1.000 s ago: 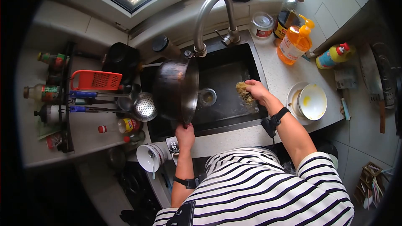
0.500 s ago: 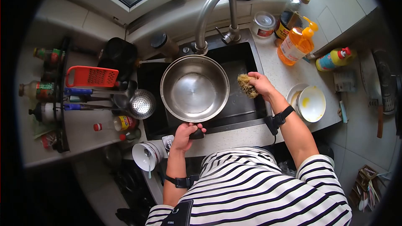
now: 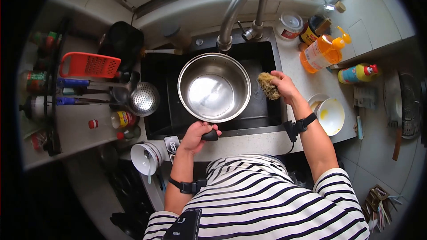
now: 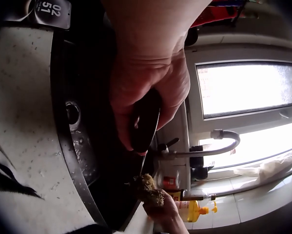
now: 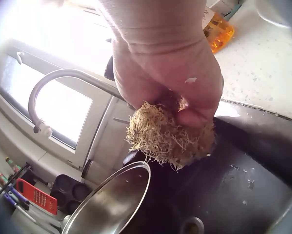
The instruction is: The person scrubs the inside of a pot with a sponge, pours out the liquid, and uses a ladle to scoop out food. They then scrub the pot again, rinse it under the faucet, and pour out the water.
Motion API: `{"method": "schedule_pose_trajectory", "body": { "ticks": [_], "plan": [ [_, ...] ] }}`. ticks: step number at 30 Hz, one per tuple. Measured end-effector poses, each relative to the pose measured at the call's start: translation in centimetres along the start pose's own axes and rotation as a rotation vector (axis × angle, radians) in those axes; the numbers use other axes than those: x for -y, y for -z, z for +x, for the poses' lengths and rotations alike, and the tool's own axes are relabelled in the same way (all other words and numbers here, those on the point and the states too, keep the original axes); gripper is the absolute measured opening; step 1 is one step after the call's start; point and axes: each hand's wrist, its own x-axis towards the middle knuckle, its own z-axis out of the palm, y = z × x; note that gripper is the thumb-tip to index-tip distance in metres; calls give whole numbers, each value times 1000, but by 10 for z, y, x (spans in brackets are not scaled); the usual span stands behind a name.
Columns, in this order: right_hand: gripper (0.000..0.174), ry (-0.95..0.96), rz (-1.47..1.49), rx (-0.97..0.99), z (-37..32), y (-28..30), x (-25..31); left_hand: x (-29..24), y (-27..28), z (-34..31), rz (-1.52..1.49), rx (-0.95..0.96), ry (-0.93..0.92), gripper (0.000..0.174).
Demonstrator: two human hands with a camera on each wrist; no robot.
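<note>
My left hand [image 3: 194, 137] grips the black handle [image 3: 210, 136] of a steel pot [image 3: 213, 90], held over the sink with its inside facing up. In the left wrist view the left hand [image 4: 148, 87] wraps round that handle [image 4: 147, 122]. A bristly, fibrous scrubber [image 3: 269, 86] is pinched in my right hand [image 3: 287, 90], to the right of the pot and apart from it. The right wrist view shows the scrubber [image 5: 165, 139] under the fingers of the right hand [image 5: 168, 73], with the pot [image 5: 114, 200] at lower left.
The black sink [image 3: 262, 115] has a curved faucet [image 3: 231, 15] behind it. On the right counter stand an orange soap bottle [image 3: 318, 55] and stacked bowls [image 3: 331, 118]. A red grater [image 3: 91, 64], a skimmer [image 3: 144, 99] and more bowls [image 3: 143, 159] are at the left.
The pot has turned from its tilted side view to show its inside. The right hand has lifted the scrubber slightly from the sink floor. The head view has shifted.
</note>
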Motion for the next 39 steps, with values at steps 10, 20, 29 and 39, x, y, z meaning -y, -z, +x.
{"method": "schedule_pose_trajectory", "body": {
  "ticks": [10, 20, 29, 39],
  "plan": [
    [51, 9, -116, 24, 12, 0, 23, 10, -4, -1, 62, -43, 25, 19],
    [63, 398, -607, 5, 78, -31, 115, 6, -14, -7, 209, -134, -27, 5],
    [75, 330, -678, 269, 133, -68, 136, 1, -8, -14, 255, -168, -47, 6],
    [75, 548, -1026, 243, 138, -61, 125, 1, -1, -6, -50, -57, -5, 9]
  ]
}}
